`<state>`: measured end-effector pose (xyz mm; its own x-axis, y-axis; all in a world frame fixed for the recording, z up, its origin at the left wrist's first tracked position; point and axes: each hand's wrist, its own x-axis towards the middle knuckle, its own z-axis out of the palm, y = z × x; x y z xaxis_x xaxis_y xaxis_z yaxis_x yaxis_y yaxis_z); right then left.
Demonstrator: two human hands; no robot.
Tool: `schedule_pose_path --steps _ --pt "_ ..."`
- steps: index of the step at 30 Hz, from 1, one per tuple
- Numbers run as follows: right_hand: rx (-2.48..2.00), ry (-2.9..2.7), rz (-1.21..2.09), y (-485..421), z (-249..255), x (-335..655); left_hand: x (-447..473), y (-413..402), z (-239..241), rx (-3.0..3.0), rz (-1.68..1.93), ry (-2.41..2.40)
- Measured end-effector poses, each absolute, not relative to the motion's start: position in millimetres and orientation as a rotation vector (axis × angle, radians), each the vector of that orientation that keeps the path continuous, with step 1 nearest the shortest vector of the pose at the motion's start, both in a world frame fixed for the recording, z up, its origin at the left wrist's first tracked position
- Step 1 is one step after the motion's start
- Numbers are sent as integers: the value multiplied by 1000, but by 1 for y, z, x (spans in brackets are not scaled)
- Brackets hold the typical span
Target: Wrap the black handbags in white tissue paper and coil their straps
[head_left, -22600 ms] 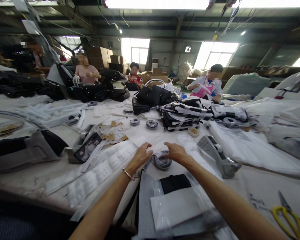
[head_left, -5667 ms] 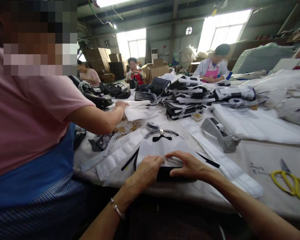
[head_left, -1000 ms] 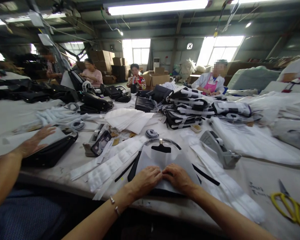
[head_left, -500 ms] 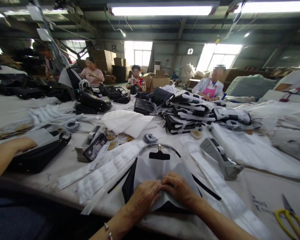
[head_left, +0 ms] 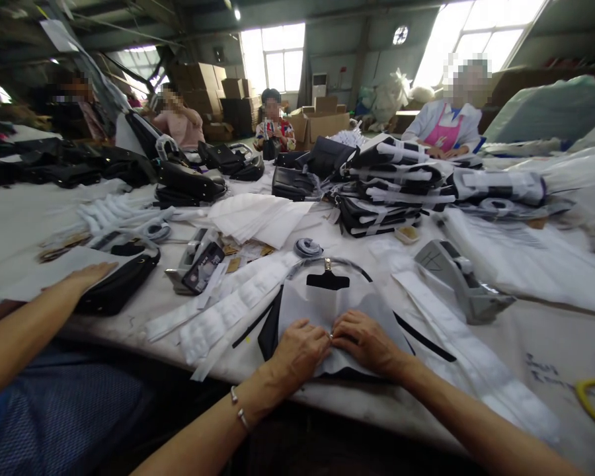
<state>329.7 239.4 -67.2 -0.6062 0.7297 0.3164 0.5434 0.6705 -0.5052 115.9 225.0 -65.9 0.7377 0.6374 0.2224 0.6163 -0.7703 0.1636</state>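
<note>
Since half a second earlier, a neighbouring person's hand (head_left: pixel 86 276), well left of the grip, had slid along its white sheet (head_left: pixel 67 266) to lie flat, and the head view had tipped downward.

In that one view, the black bag (head_left: pixel 270 334) lay on the table edge directly beneath the grip, covered by a pale sheet (head_left: pixel 300 307). The left hand (head_left: pixel 300 354) and right hand (head_left: pixel 369 340) had bent fingers meeting over it; a metal bit (head_left: pixel 332 336) glinted between them, though I could not tell whether they pinched it or only pressed.

The bag looked soft and fairly light, the sheet thin and apt to slip or crease. The arched handle (head_left: pixel 297 265), beyond the grip, seemed the best hold for lifting.

Counted around the grip: two straps (head_left: pixel 426 338), one each side; two tape dispensers (head_left: pixel 434 264), ahead left and ahead right; one coil (head_left: pixel 308 252) just past the handle; one pair of scissors (head_left: pixel 582 395), far right.
</note>
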Motion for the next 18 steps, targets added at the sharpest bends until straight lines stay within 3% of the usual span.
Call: schedule_pose_path --steps 11,18 --pt "-975 -2551 396 242 -64 327 134 237 -21 2704 -22 1241" --pt "-1315 -2688 490 243 -29 308 135 225 -46 2734 266 1337"
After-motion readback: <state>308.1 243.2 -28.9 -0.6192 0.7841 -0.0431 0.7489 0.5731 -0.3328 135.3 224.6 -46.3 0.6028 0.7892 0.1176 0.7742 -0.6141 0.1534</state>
